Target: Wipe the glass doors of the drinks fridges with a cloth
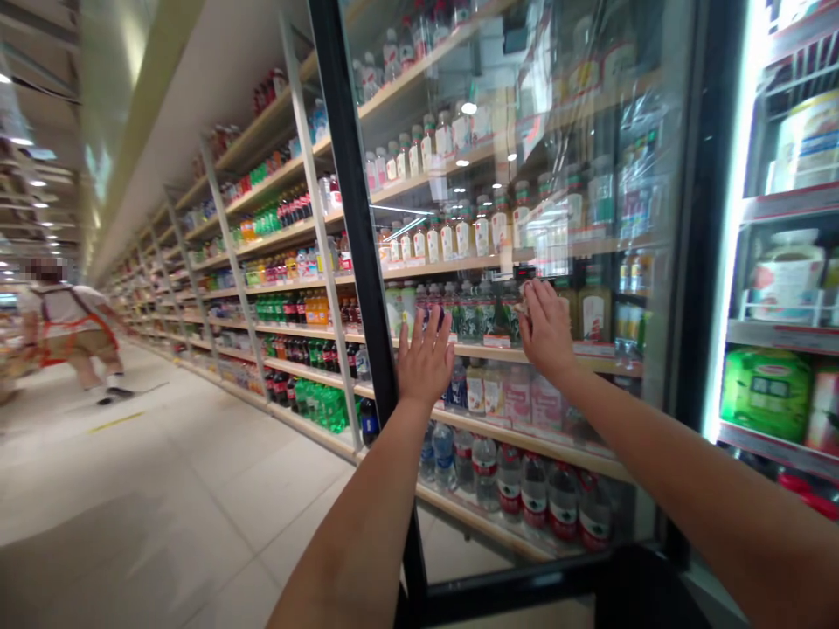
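A glass door (pixel 472 524) with a black frame (pixel 360 210) stands swung out from a lit cooler. Flat against the left part of the glass lies my left hand (pixel 423 360), fingers spread, holding nothing. My right hand (pixel 545 332) presses a crumpled, light brownish cloth (pixel 523 301) to the pane, higher and farther right. Most of the cloth is hidden under the fingers. Bottles on wooden shelves show through the glass, mixed with reflections of lights.
Right of the door, the cooler (pixel 777 336) holds packs and bottles on price-tagged shelves. A long shelf row of drinks (pixel 294 306) runs along the left. Farther off on the tiled floor (pixel 197 498) is a person (pixel 72 319) with orange straps.
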Demonstrator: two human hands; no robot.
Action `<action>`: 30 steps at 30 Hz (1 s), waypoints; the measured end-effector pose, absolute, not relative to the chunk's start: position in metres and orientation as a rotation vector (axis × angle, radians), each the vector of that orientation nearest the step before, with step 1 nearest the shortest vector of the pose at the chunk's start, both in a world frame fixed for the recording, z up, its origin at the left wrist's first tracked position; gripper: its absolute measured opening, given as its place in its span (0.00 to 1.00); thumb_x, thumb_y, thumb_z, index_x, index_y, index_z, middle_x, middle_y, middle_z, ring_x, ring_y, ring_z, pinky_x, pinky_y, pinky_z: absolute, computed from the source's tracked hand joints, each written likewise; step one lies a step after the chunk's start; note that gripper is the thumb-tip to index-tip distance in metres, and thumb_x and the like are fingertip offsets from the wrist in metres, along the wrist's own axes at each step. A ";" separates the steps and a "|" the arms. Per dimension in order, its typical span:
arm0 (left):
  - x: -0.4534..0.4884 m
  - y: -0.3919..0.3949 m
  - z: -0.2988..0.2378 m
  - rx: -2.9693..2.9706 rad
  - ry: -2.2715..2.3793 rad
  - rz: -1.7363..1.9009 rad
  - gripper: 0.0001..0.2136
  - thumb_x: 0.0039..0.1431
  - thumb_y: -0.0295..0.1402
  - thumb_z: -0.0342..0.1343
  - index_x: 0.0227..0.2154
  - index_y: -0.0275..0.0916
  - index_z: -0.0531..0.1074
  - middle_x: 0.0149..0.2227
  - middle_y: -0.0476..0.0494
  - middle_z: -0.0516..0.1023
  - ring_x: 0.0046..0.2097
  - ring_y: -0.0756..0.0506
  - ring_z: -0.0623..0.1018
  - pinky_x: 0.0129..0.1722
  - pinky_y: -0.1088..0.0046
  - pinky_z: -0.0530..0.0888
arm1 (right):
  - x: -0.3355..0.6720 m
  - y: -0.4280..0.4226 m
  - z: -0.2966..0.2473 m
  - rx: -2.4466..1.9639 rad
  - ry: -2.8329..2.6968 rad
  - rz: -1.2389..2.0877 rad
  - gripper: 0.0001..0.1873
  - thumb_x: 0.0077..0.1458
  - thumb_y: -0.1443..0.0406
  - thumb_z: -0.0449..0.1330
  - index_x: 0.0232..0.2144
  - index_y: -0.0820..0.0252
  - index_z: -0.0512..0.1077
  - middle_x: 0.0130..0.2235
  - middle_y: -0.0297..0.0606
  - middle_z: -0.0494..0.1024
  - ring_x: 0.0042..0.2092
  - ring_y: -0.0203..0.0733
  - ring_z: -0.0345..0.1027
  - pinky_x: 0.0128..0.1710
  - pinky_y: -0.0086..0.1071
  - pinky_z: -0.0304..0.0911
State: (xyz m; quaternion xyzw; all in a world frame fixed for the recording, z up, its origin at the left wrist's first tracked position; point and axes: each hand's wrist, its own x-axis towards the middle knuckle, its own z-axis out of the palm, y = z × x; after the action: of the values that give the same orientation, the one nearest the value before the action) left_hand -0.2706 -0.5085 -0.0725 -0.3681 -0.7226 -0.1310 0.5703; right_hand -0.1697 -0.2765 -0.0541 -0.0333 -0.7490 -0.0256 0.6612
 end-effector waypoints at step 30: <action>-0.269 -0.509 -0.072 -0.851 -1.665 -0.294 0.27 0.71 0.35 0.47 0.71 0.41 0.56 0.73 0.42 0.54 0.75 0.37 0.50 0.73 0.47 0.49 | -0.170 -0.276 -0.048 -0.132 -1.650 -0.048 0.31 0.69 0.61 0.46 0.70 0.63 0.55 0.71 0.53 0.60 0.74 0.52 0.47 0.70 0.55 0.48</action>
State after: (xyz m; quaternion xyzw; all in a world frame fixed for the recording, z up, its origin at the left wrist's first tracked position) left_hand -0.2693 -0.5085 -0.0718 -0.3649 -0.7136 -0.1258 0.5846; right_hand -0.1704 -0.2763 -0.0481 -0.0585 -0.7338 -0.0216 0.6765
